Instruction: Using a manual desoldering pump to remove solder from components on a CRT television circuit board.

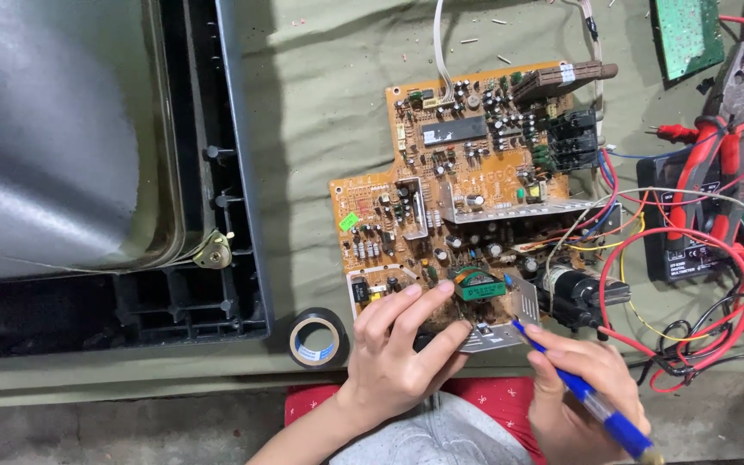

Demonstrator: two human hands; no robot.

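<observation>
An orange circuit board (467, 198) packed with components lies on a green cloth. My left hand (398, 353) rests on the board's near edge, fingers spread and touching it beside a green-wound transformer (478, 286). My right hand (579, 387) grips a blue tool shaped like a pen (592, 396). Its tip touches the board near a perforated metal plate (523, 301).
A large grey picture tube in a black frame (217, 172) fills the left side. A roll of black tape (314, 338) lies by the board. Red and black wires (682, 284), red-handled pliers (716, 164), a black meter (691, 232) and a green board (686, 34) crowd the right.
</observation>
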